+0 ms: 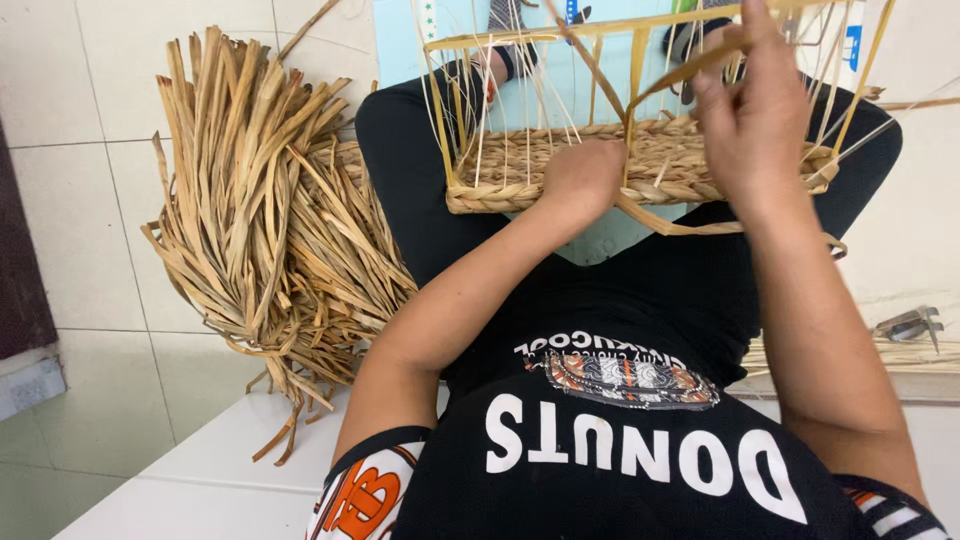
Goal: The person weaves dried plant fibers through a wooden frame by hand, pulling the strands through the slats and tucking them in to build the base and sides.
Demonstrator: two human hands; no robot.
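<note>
Half-woven basket (640,165) on lap, upright stakes bare. Left hand (583,178) closed against near rim; right hand (752,110) pinching flat straw strip (680,68). Bundle of dried strips (262,215) on tiled floor (95,250) at left.

Upright stakes (470,110) fence the basket (640,165); a heap of dried leaves (265,215) blocks the left, tiled floor (90,90) beyond lies open.

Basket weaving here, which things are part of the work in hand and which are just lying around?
In use: half-woven basket, flat strand in right hand, left hand pressing the rim, pile of dried leaf strips.
Lying about: metal tool, blue mat.
</note>
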